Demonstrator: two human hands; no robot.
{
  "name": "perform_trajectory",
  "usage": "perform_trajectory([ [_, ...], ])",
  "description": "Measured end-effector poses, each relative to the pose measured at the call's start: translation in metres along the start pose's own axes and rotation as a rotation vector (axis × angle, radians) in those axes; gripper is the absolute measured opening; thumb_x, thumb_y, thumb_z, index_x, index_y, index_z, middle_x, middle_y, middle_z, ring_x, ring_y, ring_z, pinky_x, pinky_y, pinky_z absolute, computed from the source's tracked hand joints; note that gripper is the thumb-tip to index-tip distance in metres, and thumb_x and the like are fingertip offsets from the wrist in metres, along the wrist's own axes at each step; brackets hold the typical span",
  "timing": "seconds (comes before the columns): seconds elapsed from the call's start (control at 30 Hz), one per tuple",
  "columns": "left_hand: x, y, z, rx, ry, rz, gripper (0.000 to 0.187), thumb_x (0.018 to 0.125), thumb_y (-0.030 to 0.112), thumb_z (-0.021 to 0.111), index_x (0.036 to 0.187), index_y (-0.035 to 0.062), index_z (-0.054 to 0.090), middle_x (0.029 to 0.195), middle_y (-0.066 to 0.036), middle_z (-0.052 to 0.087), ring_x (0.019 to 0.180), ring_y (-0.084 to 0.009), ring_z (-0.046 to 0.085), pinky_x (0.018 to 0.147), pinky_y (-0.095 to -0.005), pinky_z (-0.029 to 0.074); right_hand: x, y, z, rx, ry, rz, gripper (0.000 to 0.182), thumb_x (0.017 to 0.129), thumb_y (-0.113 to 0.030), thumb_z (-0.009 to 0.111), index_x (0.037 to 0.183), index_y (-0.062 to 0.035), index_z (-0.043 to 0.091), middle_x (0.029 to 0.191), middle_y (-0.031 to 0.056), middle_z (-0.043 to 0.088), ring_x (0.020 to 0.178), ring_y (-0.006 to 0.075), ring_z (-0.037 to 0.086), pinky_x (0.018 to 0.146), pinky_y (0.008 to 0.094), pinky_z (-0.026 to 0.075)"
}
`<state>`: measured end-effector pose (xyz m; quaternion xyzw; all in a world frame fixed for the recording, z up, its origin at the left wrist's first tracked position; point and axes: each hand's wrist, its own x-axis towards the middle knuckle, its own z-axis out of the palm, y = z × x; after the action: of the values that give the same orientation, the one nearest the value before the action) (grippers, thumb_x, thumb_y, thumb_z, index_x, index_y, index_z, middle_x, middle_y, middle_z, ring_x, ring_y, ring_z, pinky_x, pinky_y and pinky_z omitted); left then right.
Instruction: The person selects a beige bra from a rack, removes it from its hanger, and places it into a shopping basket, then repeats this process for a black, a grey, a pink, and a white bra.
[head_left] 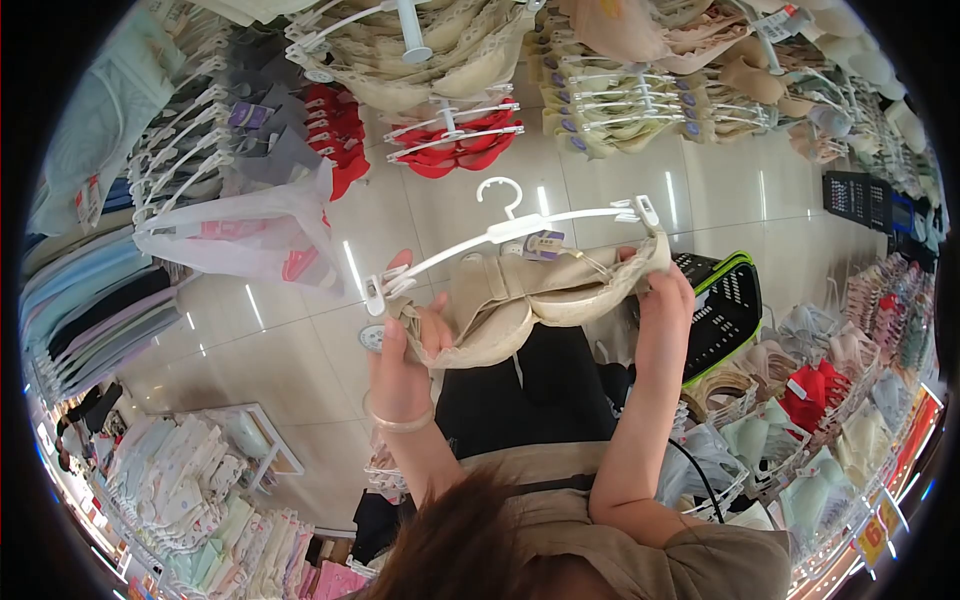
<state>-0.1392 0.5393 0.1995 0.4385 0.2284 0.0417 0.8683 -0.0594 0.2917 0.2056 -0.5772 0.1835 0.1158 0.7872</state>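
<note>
A beige bra (500, 310) with lace edging hangs from a white plastic hanger (513, 228), held up in front of my body. My left hand (408, 335) grips the bra's side near the hanger's left clip, with fingers on the fabric. At the other end, my right hand (665, 285) pinches the bra's side just below the right clip. A purple and white tag (543, 243) shows behind the fabric, under the hanger's middle. The hanger's hook points away from me, touching nothing.
Racks of beige bras (440, 75) and red bras (455, 142) stand ahead. A white plastic bag (250, 235) hangs at the left. A black basket with a green rim (725, 315) is at my right. Folded clothes (180, 470) lie lower left.
</note>
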Motion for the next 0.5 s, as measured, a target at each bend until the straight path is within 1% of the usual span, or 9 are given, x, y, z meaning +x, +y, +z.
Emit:
perform_trajectory([
  [0.1,-0.002,-0.002,-0.001,0.051,-0.01,-0.001,0.052,0.1,0.035,0.042,0.134,-0.0035,0.04,0.058,0.003,0.039,0.058,-0.0107,0.045,0.104,-0.0383,0.037,0.005,0.016,-0.006,-0.299,0.175,-0.002,0.024,0.088,-0.004,0.047,0.107,0.0031,0.06,0.106,0.0133,0.064,0.106,0.0217,0.058,0.096,0.0299,0.041],
  [0.17,-0.003,-0.003,0.002,0.045,0.013,-0.04,0.047,0.099,0.033,0.044,0.129,-0.0043,0.045,0.058,0.003,0.038,0.057,-0.0108,0.044,0.104,-0.0379,0.036,0.003,0.015,0.009,-0.441,0.248,-0.182,0.026,0.094,-0.007,0.046,0.118,0.001,0.053,0.115,0.0111,0.06,0.11,0.0225,0.056,0.098,0.0308,0.039],
  [0.2,-0.003,-0.003,0.007,0.091,0.027,-0.062,0.042,0.099,0.029,0.044,0.123,-0.0042,0.049,0.058,0.002,0.039,0.058,-0.0109,0.045,0.104,-0.0381,0.036,0.002,0.014,0.012,-0.496,0.257,-0.234,0.031,0.093,-0.005,0.047,0.123,0.0003,0.049,0.125,0.012,0.054,0.115,0.0236,0.053,0.101,0.0338,0.038],
  [0.23,-0.004,-0.003,0.011,0.138,0.041,-0.084,0.036,0.099,0.026,0.044,0.117,-0.0041,0.052,0.058,0.002,0.04,0.058,-0.0111,0.046,0.104,-0.0382,0.036,0.001,0.013,0.017,-0.497,0.258,-0.233,0.031,0.093,-0.005,0.047,0.123,0.0003,0.049,0.125,0.012,0.054,0.115,0.0236,0.053,0.101,0.0338,0.038],
  [0.27,-0.004,-0.004,0.013,0.138,0.041,-0.085,0.036,0.099,0.026,0.044,0.117,-0.0041,0.052,0.058,0.002,0.04,0.058,-0.0111,0.046,0.104,-0.0382,0.036,0.0,0.012,0.024,-0.609,0.26,-0.395,0.032,0.092,-0.004,0.048,0.123,0.0005,0.049,0.126,0.0133,0.054,0.116,0.0252,0.053,0.102,0.0356,0.037],
  [0.3,-0.003,-0.005,0.015,0.213,-0.022,-0.117,0.034,0.098,0.019,0.046,0.12,-0.0051,0.053,0.062,0.001,0.045,0.059,-0.0099,0.046,0.085,-0.0316,0.041,-0.001,0.01,0.031,-0.721,0.261,-0.558,0.033,0.091,-0.004,0.049,0.123,0.0007,0.05,0.126,0.0145,0.053,0.116,0.0267,0.052,0.102,0.0375,0.036],
  [0.33,-0.002,-0.006,0.017,0.289,-0.086,-0.147,0.032,0.097,0.012,0.047,0.123,-0.006,0.053,0.066,-0.001,0.049,0.059,-0.0088,0.046,0.066,-0.0249,0.045,-0.004,0.006,0.038,-0.76,0.159,-0.666,0.034,0.088,-0.003,0.052,0.122,0.0003,0.052,0.125,0.0166,0.054,0.116,0.0297,0.053,0.102,0.04,0.037],
  [0.43,0.001,-0.008,0.028,0.213,-0.214,-0.241,0.03,0.097,0.01,0.048,0.121,-0.0063,0.055,0.07,0.0,0.05,0.063,-0.0066,0.046,0.062,-0.0217,0.042,-0.02,-0.003,0.067,-0.779,-0.071,-0.804,0.028,0.081,-0.004,0.063,0.109,-0.0006,0.062,0.118,0.0163,0.06,0.112,0.032,0.056,0.1,0.0429,0.039],
  [0.5,0.0,-0.008,0.03,0.206,-0.238,-0.245,0.029,0.097,0.011,0.048,0.119,-0.0063,0.056,0.071,0.001,0.05,0.066,-0.0061,0.046,0.061,-0.022,0.041,-0.023,-0.01,0.074,-0.933,-0.315,-0.772,0.031,0.077,-0.012,0.072,0.105,-0.0024,0.065,0.11,0.0126,0.063,0.109,0.031,0.058,0.098,0.0434,0.041],
])
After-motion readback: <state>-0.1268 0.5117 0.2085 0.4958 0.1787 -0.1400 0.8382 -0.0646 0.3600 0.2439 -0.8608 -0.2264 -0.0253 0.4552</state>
